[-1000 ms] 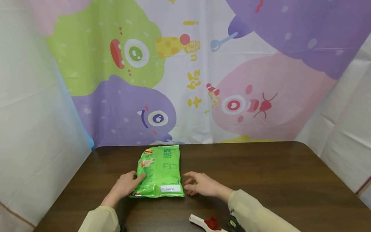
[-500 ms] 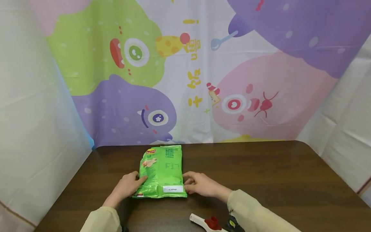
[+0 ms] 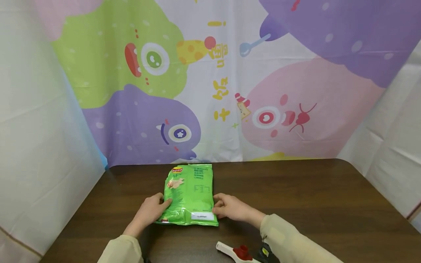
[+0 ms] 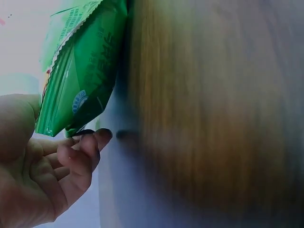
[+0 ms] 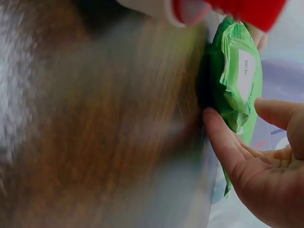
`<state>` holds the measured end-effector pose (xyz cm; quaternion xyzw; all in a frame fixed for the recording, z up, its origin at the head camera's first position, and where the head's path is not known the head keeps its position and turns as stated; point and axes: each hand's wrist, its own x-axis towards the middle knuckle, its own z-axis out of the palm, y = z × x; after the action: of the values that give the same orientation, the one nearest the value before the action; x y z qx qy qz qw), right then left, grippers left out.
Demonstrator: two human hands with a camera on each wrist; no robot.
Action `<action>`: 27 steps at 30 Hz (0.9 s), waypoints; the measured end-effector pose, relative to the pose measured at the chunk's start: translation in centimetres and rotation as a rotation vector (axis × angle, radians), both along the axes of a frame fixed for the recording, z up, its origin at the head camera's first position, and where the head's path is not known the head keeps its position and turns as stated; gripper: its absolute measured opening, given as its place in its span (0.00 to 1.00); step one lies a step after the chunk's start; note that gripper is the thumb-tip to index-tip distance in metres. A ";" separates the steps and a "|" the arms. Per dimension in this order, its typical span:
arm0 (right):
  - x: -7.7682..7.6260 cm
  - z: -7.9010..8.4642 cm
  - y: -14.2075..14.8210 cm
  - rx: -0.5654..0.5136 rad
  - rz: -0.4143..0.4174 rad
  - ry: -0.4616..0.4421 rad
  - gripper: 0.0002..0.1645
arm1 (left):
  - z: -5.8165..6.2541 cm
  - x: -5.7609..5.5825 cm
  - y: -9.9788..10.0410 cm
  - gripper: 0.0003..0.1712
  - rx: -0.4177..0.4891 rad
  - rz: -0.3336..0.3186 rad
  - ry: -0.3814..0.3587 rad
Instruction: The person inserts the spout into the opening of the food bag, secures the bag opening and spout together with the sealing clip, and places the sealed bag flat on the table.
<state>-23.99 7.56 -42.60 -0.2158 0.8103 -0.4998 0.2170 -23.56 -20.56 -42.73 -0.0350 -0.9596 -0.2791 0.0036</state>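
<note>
A green bag of chips [image 3: 189, 193] lies flat on the brown table, with a white label at its near right corner. My left hand [image 3: 148, 212] grips its left edge, thumb on top. In the left wrist view, the fingers of this left hand [image 4: 57, 175] curl loosely at the bag's lower corner [image 4: 71, 90]. At the right edge, my right hand [image 3: 235, 209] holds the bag between thumb and fingers. The right wrist view shows this right hand [image 5: 266, 166] with its fingers low along the side of the bag [image 5: 237, 76] and the thumb at its upper face.
A white stick-shaped object with a red knob [image 3: 241, 252] is at the near edge, beside my right sleeve. The brown table [image 3: 296, 193] stretches away to the right. Behind it hangs a cartoon-printed curtain [image 3: 213, 138], with white cloth on both sides.
The bag has slid a little to the right, and my left hand has moved along with it. My right hand, at first apart from the bag, now meets its right edge.
</note>
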 end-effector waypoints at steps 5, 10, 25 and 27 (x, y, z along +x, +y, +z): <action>0.1 -0.1 0.5 -0.029 -0.035 -0.037 0.35 | -0.3 0.3 0.7 0.15 0.041 -0.009 -0.012; 0.0 -0.3 1.3 -0.080 -0.060 -0.070 0.36 | -0.4 0.2 1.8 0.15 0.125 -0.006 -0.044; -0.9 -0.8 3.3 -0.094 -0.108 -0.094 0.38 | -0.7 -0.3 3.7 0.19 0.283 -0.034 -0.119; -0.9 -0.9 3.6 -0.102 -0.107 -0.098 0.38 | -0.7 -0.3 3.9 0.19 0.286 -0.040 -0.121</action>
<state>-24.89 11.14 -43.49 -0.1580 0.7826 -0.5612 0.2181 -23.82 -16.64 -43.40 -0.0365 -0.9076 -0.4146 -0.0550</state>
